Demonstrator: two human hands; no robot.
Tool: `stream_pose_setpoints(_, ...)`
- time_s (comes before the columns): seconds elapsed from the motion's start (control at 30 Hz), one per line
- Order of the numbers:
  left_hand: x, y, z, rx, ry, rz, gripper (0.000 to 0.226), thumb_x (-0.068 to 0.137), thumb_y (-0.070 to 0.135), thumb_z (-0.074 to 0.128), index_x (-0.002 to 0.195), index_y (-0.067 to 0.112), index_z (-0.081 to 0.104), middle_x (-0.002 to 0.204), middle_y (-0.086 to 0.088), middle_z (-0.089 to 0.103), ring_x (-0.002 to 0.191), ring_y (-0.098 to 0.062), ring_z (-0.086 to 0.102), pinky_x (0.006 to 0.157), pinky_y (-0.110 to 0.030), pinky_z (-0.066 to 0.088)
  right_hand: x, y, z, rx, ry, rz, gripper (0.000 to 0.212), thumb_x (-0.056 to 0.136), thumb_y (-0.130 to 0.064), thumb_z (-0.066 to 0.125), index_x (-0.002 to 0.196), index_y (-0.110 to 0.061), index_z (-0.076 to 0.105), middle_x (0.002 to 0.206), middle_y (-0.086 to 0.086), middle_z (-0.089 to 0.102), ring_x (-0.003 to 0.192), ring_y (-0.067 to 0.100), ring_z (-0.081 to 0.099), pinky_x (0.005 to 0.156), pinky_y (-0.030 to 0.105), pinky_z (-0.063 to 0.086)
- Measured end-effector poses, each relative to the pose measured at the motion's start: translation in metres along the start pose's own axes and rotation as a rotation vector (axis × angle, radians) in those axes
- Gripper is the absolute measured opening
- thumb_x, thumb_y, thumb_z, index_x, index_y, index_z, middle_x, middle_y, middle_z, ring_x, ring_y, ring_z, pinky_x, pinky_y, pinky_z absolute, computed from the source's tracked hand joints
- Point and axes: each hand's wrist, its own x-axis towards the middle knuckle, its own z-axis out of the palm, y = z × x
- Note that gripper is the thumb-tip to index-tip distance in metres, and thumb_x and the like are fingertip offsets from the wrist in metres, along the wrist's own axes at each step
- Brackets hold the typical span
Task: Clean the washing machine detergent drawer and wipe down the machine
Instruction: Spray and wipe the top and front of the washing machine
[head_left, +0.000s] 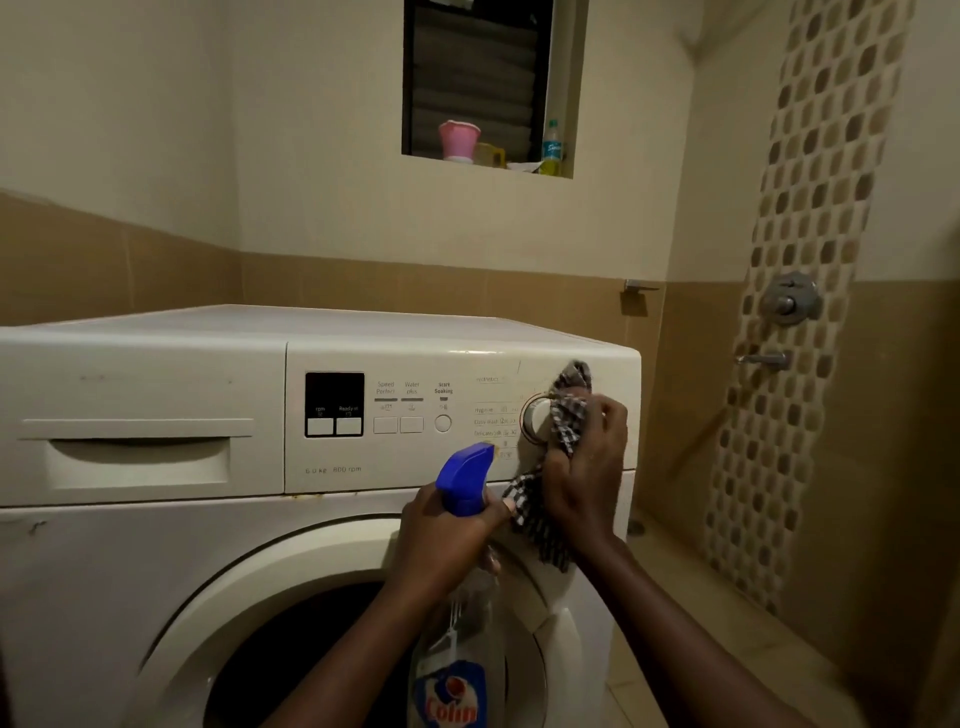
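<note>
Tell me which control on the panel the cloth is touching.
The round program dial at the panel's right end. The checked cloth in the right hand presses against it; the square buttons sit untouched.

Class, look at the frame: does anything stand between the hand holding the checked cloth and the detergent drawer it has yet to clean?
Only the left hand, holding the spray bottle low beside the right hand and its checked cloth. The panel across to the detergent drawer is otherwise unobstructed.

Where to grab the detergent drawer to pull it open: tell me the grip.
Grip the detergent drawer by the recessed handle in its front. Come from straight in front and below, fingers curled up behind the overhanging lip. The drawer sits flush and shut, so that hollow looks like the only purchase.
</note>
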Motion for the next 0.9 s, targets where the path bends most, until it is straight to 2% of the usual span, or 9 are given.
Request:
stream_pose_setpoints(0.03,0.0,0.0,0.0,0.0,-0.004,0.0,0.018,0.081,0.026,0.076,0.086,0.02,0.06,0.073,-0.007,0.07,0.049,-0.014,0.064,0.061,-0.03,0.057,0.001,-0.005,0.002,-0.019,-0.032,-0.054,0.065,0.067,-0.039,0.039,0.123,-0.011,0.053,0.126,0.007,0.043,0.112,0.019,0.042,0.087,0.026,0.047)
stream_pose_setpoints(0.1,0.001,-0.002,-0.001,0.002,0.003,0.0,0.018,0.08,0.028,0.077,0.084,0.021,0.06,0.073,-0.005,0.069,0.047,-0.009,0.063,0.061,-0.032,0.057,0.002,-0.004,0.006,-0.131,-0.08,-0.203,0.062,0.069,-0.042,0.049,0.125,-0.017,0.056,0.132,0.006,0.04,0.118,0.023,0.039,0.089,0.035,0.047)
stream_pose_setpoints(0.23,0.004,-0.007,0.002,0.005,0.005,-0.026,0.026,0.079,0.032,0.077,0.093,0.015,0.063,0.076,-0.01,0.071,0.053,-0.017,0.066,0.065,-0.033,0.058,-0.006,0.018,0.004,-0.287,-0.09,-0.457,0.056,0.074,-0.048,0.054,0.12,-0.018,0.064,0.136,0.006,0.038,0.125,0.03,0.037,0.098,0.035,0.034)
stream_pose_setpoints(0.3,0.005,-0.008,0.002,0.0,0.01,-0.024,0.027,0.079,0.033,0.077,0.094,0.015,0.063,0.075,-0.01,0.071,0.052,-0.018,0.066,0.066,-0.034,0.058,-0.012,0.03,0.002,-0.325,-0.091,-0.503,0.051,0.074,-0.039,0.058,0.12,-0.019,0.064,0.138,0.005,0.04,0.128,0.031,0.037,0.1,0.036,0.034)
stream_pose_setpoints(0.43,0.003,-0.006,0.0,-0.008,0.011,0.004,0.024,0.08,0.028,0.077,0.091,0.013,0.063,0.073,-0.011,0.071,0.051,-0.021,0.066,0.065,-0.035,0.058,-0.035,0.052,0.001,-0.259,-0.162,-0.396,0.064,0.062,-0.017,0.074,0.123,-0.022,0.053,0.138,0.001,0.04,0.128,0.026,0.038,0.098,0.035,0.04)
stream_pose_setpoints(0.6,0.004,-0.005,-0.003,0.0,-0.025,0.027,0.024,0.08,0.026,0.078,0.09,0.01,0.063,0.071,-0.009,0.068,0.051,-0.022,0.066,0.07,-0.039,0.059,-0.029,0.062,-0.019,-0.13,-0.117,-0.011,0.067,0.064,-0.014,0.05,0.13,-0.007,0.052,0.136,0.007,0.042,0.122,0.023,0.041,0.097,0.047,0.048)
stream_pose_setpoints(0.77,0.005,-0.008,-0.001,-0.017,-0.025,0.014,0.027,0.079,0.028,0.078,0.093,0.011,0.062,0.075,-0.01,0.069,0.053,-0.021,0.067,0.073,-0.04,0.06,0.022,0.03,-0.024,-0.102,-0.086,-0.119,0.071,0.062,-0.015,0.042,0.133,-0.016,0.049,0.139,0.0,0.041,0.124,0.019,0.039,0.095,0.027,0.036)
stream_pose_setpoints(0.83,0.003,-0.008,-0.001,-0.031,-0.015,0.002,0.026,0.078,0.028,0.079,0.092,0.012,0.063,0.073,-0.009,0.069,0.053,-0.022,0.068,0.075,-0.043,0.06,0.008,0.029,-0.015,-0.081,-0.032,-0.059,0.071,0.063,-0.011,0.045,0.134,-0.018,0.048,0.141,0.0,0.04,0.127,0.018,0.037,0.099,0.025,0.032)
stream_pose_setpoints(0.9,0.0,-0.007,-0.002,-0.041,-0.016,0.013,0.026,0.077,0.028,0.081,0.088,0.011,0.064,0.071,-0.007,0.069,0.054,-0.026,0.068,0.075,-0.046,0.06,-0.024,0.035,-0.003,-0.011,0.018,0.061,0.068,0.066,-0.009,0.047,0.133,-0.015,0.046,0.139,0.001,0.04,0.126,0.02,0.038,0.104,0.031,0.035)
